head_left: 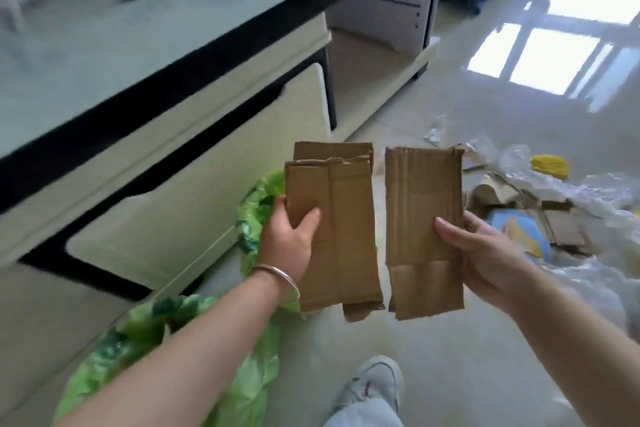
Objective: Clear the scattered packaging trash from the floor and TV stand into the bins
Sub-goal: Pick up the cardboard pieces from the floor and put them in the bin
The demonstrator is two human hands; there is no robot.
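Observation:
My left hand [289, 239] grips a flattened brown cardboard piece [343, 236] by its left edge, thumb on the front. My right hand [481, 253] holds a second flat cardboard piece [420, 218] by its right edge, thumb across the face. Both pieces hang upright side by side above the floor, a narrow gap between them. Below and left of my left hand lie green plastic bin bags [256, 215]; a second green bag [145, 329] sits under my left forearm. More packaging trash [540, 204] lies scattered on the floor at the right.
The TV stand [194, 163] with a glass top and white drawers runs along the left. Clear plastic wrap [595, 191], a yellow item [550, 165] and a blue printed sheet [519, 229] lie in the pile. My shoe [375, 381] stands on the glossy tiles.

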